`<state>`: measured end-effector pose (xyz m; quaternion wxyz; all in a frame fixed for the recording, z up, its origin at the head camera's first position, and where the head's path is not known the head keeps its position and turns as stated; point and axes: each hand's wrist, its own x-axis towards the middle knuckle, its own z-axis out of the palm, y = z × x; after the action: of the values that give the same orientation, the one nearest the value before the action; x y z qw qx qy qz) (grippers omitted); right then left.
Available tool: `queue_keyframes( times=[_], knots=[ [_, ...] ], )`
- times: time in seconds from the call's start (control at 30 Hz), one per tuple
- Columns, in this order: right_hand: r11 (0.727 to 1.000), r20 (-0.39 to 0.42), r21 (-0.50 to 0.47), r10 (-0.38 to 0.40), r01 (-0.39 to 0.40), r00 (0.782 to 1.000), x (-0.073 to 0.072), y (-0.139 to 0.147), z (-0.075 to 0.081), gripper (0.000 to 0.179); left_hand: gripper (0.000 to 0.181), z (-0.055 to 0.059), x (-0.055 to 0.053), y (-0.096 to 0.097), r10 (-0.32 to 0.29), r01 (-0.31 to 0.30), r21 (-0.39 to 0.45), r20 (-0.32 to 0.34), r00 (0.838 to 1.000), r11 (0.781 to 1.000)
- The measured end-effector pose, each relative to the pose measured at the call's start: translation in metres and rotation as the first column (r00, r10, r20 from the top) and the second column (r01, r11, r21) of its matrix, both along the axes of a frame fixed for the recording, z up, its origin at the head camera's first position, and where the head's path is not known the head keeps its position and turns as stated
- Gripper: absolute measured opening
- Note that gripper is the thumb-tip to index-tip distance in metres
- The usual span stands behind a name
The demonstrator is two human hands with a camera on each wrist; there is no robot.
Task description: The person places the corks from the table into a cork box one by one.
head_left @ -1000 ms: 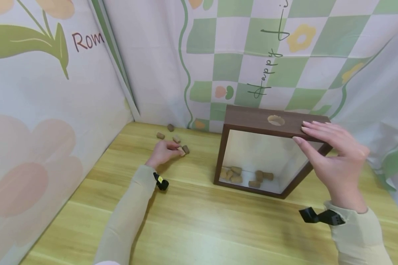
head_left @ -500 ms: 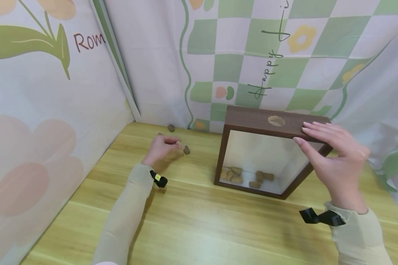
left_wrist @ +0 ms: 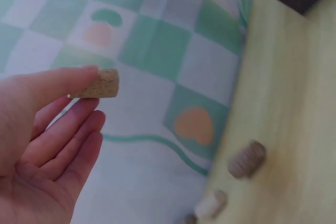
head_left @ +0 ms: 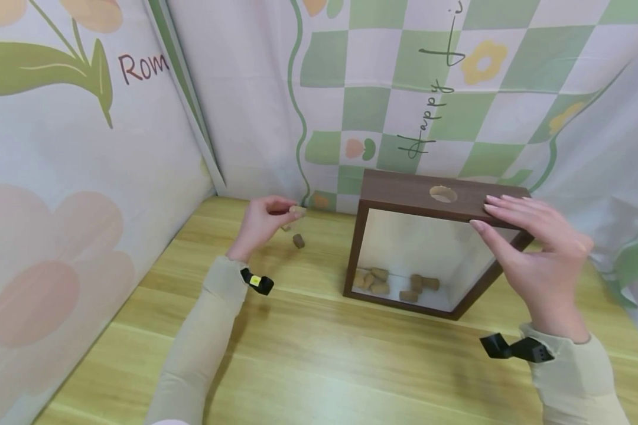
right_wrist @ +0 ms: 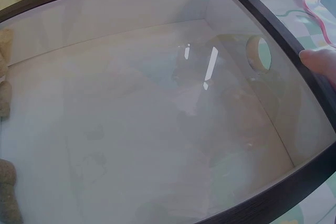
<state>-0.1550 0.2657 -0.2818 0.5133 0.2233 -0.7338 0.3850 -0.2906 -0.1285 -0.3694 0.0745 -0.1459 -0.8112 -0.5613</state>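
Observation:
My left hand [head_left: 260,227] pinches a wine cork [head_left: 298,211] between thumb and fingertips, raised over the back left of the table. In the left wrist view that cork [left_wrist: 107,84] juts out past the thumb, with the other fingers below it. To the right stands a dark wooden shadow box [head_left: 404,184] with a clear front and a round hole [head_left: 443,194] in its top. My right hand [head_left: 547,254] rests on the box's top right end, fingers extended along the top and thumb at the front edge. Several corks [head_left: 408,296] lie inside on its floor.
A darker cork [head_left: 298,241] lies on the wooden table [head_left: 308,366] below the left hand. A paler cork [left_wrist: 211,204] shows beside it in the left wrist view. Patterned cloth [head_left: 414,112] hangs close behind the box, and a printed panel [head_left: 58,236] bounds the left side.
The left hand has picked up a cork from the loose group, lifting it off the table and moving toward the back cloth. The right hand and the box have stayed put.

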Motion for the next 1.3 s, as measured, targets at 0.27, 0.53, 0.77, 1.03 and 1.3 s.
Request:
queue_keyframes(
  times=[0.27, 0.53, 0.77, 1.03, 1.3],
  knots=[
    [1.000, 0.005, 0.008, -0.003, 0.003, 1.000, 0.000, 0.000, 0.000, 0.028, 0.031, 0.035, 0.012, 0.017, -0.019, 0.022, 0.036, -0.087, 0.996, 0.999],
    [1.000, 0.005, 0.005, 0.002, -0.002, 1.000, 0.000, 0.000, 0.001, 0.028, 0.027, 0.066, 0.023, 0.035, -0.063, 0.082, 0.116, -0.164, 0.984, 0.990],
    [1.000, 0.000, 0.002, 0.000, 0.000, 1.000, -0.001, 0.000, 0.001, 0.027, 0.026, 0.093, 0.035, 0.051, -0.074, 0.131, 0.212, -0.257, 0.963, 0.969],
    [1.000, -0.006, 0.006, -0.005, 0.005, 1.000, 0.000, 0.000, 0.000, 0.027, 0.027, 0.113, 0.051, 0.071, -0.106, 0.233, 0.294, -0.389, 0.915, 0.927],
    [1.000, -0.001, 0.007, -0.011, 0.011, 1.000, 0.001, 0.000, 0.001, 0.027, 0.024, 0.126, 0.058, 0.095, -0.188, 0.331, 0.273, -0.441, 0.877, 0.903]
  ],
)
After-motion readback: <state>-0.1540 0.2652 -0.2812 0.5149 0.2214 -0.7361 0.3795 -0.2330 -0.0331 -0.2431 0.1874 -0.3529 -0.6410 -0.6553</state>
